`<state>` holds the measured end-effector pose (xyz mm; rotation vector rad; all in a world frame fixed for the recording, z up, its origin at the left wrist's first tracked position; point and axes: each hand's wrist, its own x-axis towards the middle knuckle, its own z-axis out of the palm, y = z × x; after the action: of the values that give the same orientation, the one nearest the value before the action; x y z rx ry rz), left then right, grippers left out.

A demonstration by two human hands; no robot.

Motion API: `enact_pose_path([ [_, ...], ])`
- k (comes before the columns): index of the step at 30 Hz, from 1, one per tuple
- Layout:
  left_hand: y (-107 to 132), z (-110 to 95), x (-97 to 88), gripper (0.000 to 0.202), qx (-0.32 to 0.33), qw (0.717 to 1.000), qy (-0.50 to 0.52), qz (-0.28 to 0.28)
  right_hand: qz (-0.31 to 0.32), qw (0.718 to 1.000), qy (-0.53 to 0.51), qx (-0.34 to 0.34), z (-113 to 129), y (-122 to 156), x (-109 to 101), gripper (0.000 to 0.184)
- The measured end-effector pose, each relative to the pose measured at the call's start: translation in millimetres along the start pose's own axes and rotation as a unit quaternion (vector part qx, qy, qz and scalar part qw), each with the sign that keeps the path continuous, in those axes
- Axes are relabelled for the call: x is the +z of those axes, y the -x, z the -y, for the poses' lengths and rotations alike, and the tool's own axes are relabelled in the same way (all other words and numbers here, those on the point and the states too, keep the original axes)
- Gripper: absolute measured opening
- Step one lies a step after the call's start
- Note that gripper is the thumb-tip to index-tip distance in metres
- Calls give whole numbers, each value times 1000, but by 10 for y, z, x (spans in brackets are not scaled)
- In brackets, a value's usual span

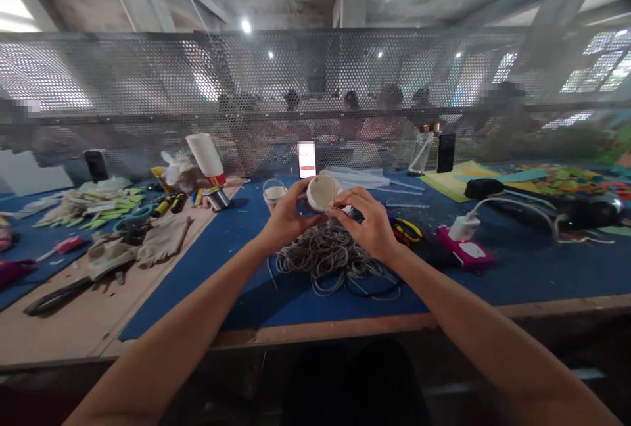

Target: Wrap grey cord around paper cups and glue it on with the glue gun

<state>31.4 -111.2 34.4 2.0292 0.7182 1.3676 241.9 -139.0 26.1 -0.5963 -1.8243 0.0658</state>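
Both my hands are raised above the blue mat (236, 268), gripping a small white cup-shaped object (323, 192) with its open side toward me. My left hand (286, 215) pinches its left rim. My right hand (367, 222) holds its right side with bent fingers. Directly beneath them lies a tangled heap of grey cord (328, 255). A small clear cup (273, 192) stands just left of the held object.
A lit phone (306, 158) stands behind. Scissors, pliers, cloth gloves (162, 238) and green scraps lie left. A white tube (207, 156) leans on a can. A charger on a pink box (466, 242), a glue gun (582, 212) and coloured paper lie right. A mesh screen (148, 84) backs the table.
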Motion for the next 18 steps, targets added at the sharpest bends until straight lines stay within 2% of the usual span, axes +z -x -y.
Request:
enact_pose_path([
  [2,9,50,6,63,30,997,-60,-47,-10,1000,2,-12,10,12,2,10],
  [6,37,32,-27,61,99,974,-163,-124,-52,999,9,-10,35,27,-7,26],
  [14,68,12,16,66,230,895,-341,-171,-38,996,45,-68,6,40,-22,10],
  [18,69,11,34,68,249,878,-362,-189,-64,995,43,-65,-2,41,-20,6],
])
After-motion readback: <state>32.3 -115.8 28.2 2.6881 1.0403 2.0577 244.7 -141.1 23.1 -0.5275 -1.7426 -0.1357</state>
